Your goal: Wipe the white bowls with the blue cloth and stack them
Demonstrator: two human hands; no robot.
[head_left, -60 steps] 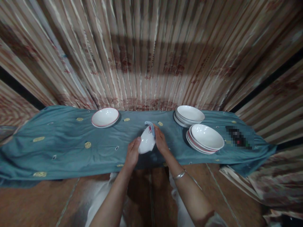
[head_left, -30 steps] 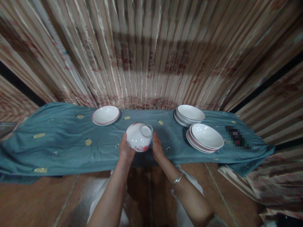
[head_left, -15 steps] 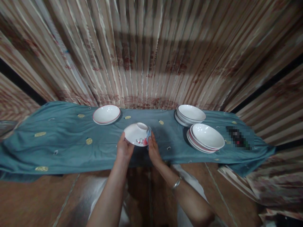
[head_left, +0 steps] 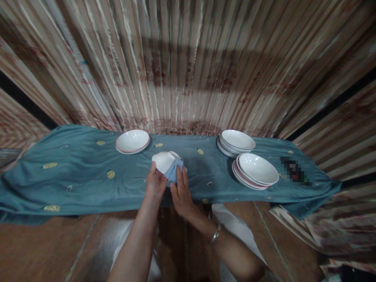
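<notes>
A white bowl [head_left: 163, 161] is held tilted above the table with its foot turned up and away from me. My left hand [head_left: 155, 183] grips the bowl's left rim, thumb on the outside. A light-blue cloth [head_left: 174, 171] lies over the bowl's right side, covering its flower print. My right hand [head_left: 181, 192] presses the cloth against the outer wall, its fingers laid along it.
The table wears a green cloth with pineapple prints [head_left: 85, 176]. Red-rimmed bowls [head_left: 132, 141] sit at the back left. To the right are a back stack of bowls [head_left: 237, 141] and a nearer stack [head_left: 257, 169], then a blurred dark object [head_left: 296, 170]. A pleated curtain [head_left: 182, 78] hangs behind.
My right hand has moved left and spread the cloth from the bowl's right edge across its outer side. The red flower print is now covered. My left hand keeps its hold.
</notes>
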